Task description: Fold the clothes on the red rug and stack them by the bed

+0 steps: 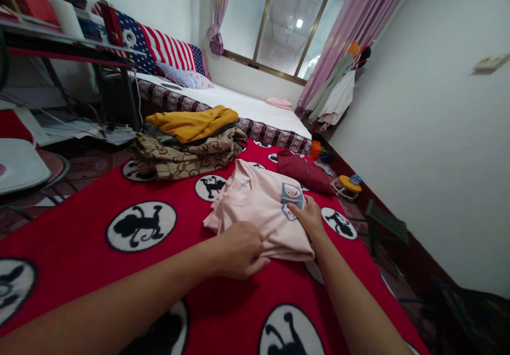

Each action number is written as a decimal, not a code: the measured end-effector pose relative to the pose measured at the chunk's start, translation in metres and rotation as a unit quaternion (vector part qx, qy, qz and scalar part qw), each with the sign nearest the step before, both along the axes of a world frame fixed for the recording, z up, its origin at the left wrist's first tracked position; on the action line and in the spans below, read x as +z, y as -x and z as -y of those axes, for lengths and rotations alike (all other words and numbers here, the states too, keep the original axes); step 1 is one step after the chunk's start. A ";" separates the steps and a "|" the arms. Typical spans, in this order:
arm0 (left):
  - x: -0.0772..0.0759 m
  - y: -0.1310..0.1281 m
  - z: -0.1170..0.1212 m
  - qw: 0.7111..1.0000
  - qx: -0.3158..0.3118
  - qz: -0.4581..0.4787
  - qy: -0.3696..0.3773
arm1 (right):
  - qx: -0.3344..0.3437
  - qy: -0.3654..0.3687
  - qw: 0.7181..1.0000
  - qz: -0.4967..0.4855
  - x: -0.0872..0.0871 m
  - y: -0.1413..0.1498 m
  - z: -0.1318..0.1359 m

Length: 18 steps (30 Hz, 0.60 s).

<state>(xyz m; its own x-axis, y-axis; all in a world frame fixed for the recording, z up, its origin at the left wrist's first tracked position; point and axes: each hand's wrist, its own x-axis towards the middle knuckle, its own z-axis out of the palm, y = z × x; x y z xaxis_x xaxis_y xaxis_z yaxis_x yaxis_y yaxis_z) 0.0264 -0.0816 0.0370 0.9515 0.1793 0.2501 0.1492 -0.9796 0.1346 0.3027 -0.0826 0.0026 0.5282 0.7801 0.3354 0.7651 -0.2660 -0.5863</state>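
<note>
A pale pink T-shirt (pixel 266 195) with a blue and white print lies partly folded on the red blanket (pixel 191 222). My left hand (pixel 241 250) is closed at the shirt's near edge, its fingers curled over the fabric. At the right end, my right hand (pixel 308 217) grips the shirt's side, with the thumb on top beside the print and the other fingers hidden beneath or behind the cloth. Just beyond the shirt rests a folded dark red garment (pixel 305 171).
A heap of clothes with a mustard yellow garment (pixel 195 124) on top and a brown patterned garment (pixel 183 158) lies at the far left of the blanket. Behind stands a white-topped bed (pixel 239 102). A cluttered desk (pixel 67 52) is at left, a folding stool (pixel 386 225) at right.
</note>
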 end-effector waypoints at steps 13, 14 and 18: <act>-0.017 0.017 -0.110 0.858 0.430 0.229 0.166 | -0.023 -0.041 0.989 -0.143 0.017 0.031 0.015; -0.025 0.020 -0.121 0.850 0.430 0.248 0.174 | 0.001 -0.066 0.980 -0.185 0.019 0.034 0.017; -0.051 0.028 -0.143 0.848 0.386 0.278 0.235 | 0.047 -0.103 0.964 -0.240 0.040 0.034 0.014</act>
<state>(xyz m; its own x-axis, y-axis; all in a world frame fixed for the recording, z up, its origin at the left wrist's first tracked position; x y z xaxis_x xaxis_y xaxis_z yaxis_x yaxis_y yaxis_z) -0.0015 0.0618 -0.0141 0.2648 0.8986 0.3499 0.5074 -0.4384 0.7418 0.2685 -0.0969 0.0423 0.5918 0.7747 0.2230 0.4083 -0.0495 -0.9115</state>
